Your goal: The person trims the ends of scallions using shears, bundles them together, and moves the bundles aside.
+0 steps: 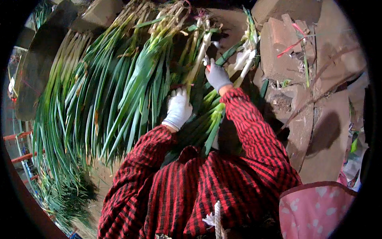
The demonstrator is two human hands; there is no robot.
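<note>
My left hand [179,106], in a white knit glove, is closed round the lower part of a green onion [193,75], whose roots point away from me. Close to its white shaft is my right hand [218,76], gloved in grey-white, with fingers closed. A small red-orange bit shows at those fingertips; what it belongs to is hidden. Beyond the right wrist lie more green onions [246,55] with loose, pale outer skins. Long green leaves [215,109] spread beneath my forearms. To the left, a wide row of green onions [115,83] lies side by side, roots at the far end.
Pieces of brown cardboard or board [278,51] lie at the right, with a red tie [292,46] and a thin green stalk. Another heap of green leaves [65,199] sits at the lower left. Pink spotted fabric [318,209] is at the lower right.
</note>
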